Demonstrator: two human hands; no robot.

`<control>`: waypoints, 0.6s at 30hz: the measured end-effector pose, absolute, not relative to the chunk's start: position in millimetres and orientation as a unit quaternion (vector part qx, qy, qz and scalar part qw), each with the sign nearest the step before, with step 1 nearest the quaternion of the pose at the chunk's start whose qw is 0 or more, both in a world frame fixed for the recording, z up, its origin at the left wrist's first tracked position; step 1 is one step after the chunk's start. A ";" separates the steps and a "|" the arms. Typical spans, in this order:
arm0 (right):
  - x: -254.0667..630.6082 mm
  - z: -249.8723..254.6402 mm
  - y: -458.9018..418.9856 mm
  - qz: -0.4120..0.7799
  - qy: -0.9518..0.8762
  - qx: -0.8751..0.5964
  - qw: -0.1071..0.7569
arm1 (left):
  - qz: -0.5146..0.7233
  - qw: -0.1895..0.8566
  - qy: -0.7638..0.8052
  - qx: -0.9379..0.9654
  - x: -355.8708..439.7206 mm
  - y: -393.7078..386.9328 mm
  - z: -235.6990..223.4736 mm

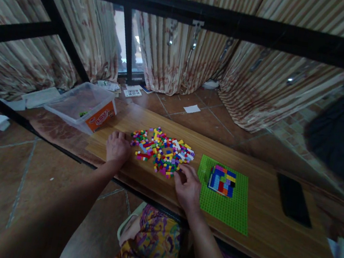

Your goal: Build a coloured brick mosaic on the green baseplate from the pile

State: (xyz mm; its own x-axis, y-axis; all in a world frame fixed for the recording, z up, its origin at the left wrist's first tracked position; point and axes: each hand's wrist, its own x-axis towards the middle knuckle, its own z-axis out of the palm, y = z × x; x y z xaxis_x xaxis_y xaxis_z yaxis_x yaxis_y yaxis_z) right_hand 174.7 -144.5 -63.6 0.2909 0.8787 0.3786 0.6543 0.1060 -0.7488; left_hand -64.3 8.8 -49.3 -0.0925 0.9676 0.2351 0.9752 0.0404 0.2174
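On wooden table [262,205], loose bricks [157,145] are best picked singly, lightly; right hand [188,189] half-curled, left hand [118,147] beside them, whether anything is gripped can't be told.

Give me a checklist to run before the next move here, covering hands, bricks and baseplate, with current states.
1. Right hand at the edge of the loose bricks: ok.
2. Brick gripped in that hand: cannot tell, too small.
3. Left hand beside the pile: ok.
4. Loose bricks sorted by colour: not ok, mixed.
5. Green baseplate lying on the table: ok.
6. Multicoloured block within the baseplate's edges: ok.
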 end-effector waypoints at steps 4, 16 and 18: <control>172.1 -61.3 -144.5 0.107 -0.601 -0.656 0.444 | -0.161 0.014 -0.719 -0.676 -64.4 9.1 -49.4; 176.6 -66.3 -144.1 0.110 -0.598 -0.647 0.460 | -0.164 0.013 -0.718 -0.676 -64.4 8.8 -49.3; 177.2 -66.3 -144.6 0.109 -0.599 -0.637 0.473 | -0.164 0.018 -0.718 -0.676 -64.4 8.9 -50.0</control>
State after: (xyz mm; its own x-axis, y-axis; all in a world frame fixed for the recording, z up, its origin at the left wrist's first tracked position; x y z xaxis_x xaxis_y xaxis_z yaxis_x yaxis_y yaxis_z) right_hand 177.2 -144.6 -66.3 0.2595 0.8659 0.4276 0.6606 0.1638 -0.7326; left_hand -64.4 8.9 -50.0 -0.0845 0.9652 0.2473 0.9768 0.0313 0.2119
